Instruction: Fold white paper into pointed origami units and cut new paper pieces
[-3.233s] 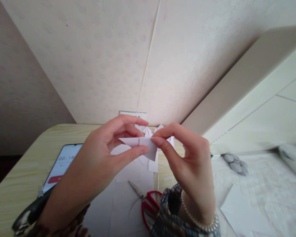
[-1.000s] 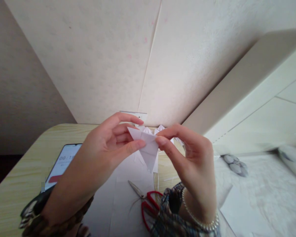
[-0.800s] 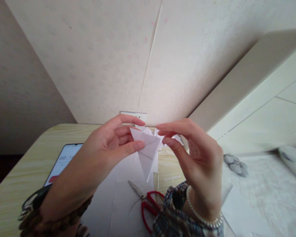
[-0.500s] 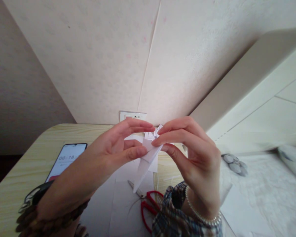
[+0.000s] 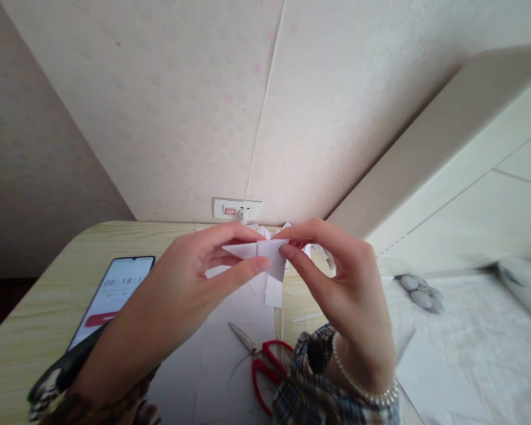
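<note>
Between my two hands is a folded piece of white paper [image 5: 272, 255], lifted above the table, with a narrow point toward the left. My left hand [image 5: 219, 260] pinches it, the thumb along its near face and the fingers behind. At its right end, my right hand [image 5: 331, 260] grips it between thumb and fingertips. Scissors with red handles [image 5: 265, 360] lie below the hands on white paper sheets [image 5: 221, 342], blades pointing up and left. More folded white paper [image 5: 321, 252] shows partly behind my right hand.
A phone [image 5: 115, 289] with a running timer lies on the left of the wooden table [image 5: 48, 295]. At the table's back edge, the wall carries a socket [image 5: 238, 209] with a plug in it. White furniture [image 5: 469, 171] and a light cloth surface [image 5: 482, 330] are on the right.
The folded paper has been turned: its long point faced down toward me and now faces left. Both hands have shifted with it, and the left thumb has moved slightly up across it.
</note>
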Available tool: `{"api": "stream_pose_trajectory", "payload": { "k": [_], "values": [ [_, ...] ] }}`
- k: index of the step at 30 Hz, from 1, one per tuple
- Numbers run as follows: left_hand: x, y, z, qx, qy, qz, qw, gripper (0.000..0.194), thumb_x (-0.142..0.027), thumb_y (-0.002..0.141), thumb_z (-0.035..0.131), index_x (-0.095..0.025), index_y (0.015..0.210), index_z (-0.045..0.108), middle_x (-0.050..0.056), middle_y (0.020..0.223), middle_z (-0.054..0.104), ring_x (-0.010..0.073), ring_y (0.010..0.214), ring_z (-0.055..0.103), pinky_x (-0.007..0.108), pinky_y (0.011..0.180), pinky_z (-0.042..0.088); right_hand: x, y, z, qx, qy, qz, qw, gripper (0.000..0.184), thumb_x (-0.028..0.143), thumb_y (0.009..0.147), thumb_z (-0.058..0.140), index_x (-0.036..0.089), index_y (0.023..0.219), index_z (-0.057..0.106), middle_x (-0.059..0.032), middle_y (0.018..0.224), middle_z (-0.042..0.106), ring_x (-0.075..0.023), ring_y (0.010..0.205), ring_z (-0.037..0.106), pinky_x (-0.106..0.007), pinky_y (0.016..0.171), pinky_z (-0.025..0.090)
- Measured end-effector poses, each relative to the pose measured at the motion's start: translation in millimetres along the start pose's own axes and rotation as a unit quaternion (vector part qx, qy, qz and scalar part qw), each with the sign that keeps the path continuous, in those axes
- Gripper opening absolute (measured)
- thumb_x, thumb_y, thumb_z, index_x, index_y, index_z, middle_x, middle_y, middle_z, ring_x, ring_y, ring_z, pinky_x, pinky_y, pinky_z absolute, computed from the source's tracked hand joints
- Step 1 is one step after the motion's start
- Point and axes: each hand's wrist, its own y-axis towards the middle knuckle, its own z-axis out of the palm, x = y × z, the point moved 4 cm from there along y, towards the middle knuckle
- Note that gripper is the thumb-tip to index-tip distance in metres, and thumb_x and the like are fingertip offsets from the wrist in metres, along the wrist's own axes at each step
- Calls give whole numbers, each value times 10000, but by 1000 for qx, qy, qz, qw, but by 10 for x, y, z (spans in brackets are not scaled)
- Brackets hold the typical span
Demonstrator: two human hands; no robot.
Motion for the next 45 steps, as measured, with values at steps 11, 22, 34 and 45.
{"api": "stream_pose_trajectory", "payload": {
  "k": [11,22,34,45],
  "values": [
    [13,-4,6,-29,30,18,999,92,-232,759,753,-311,797,727,-115,834,759,90,740,716,128,683,550,-1,13,22,-2,57,46,997,81,173,890,689,195,813,679,53,769,712,-82,751,643,-194,710,482],
    [-50,-13,-16,-32,6,-8,999,139,-220,738,771,-282,834,692,-78,771,761,140,700,704,199,680,554,-49,4,-5,-56,94,115,987,152,137,841,704,228,723,677,81,691,711,-86,678,627,-212,654,464],
    [-68,-49,-44,-40,19,8,999,129,-204,764,747,-267,852,677,-73,778,743,134,751,698,189,677,535,-96,-4,-1,-27,112,111,987,149,199,859,695,229,721,651,72,690,683,-102,678,602,-246,641,425],
    [-101,-38,5,-52,-10,-39,998,78,-277,814,710,-250,747,680,-39,796,754,176,826,713,238,764,547,-62,-16,17,-29,101,107,989,209,233,886,670,225,684,615,64,653,644,-107,668,579,-257,627,410]
  ]
}}
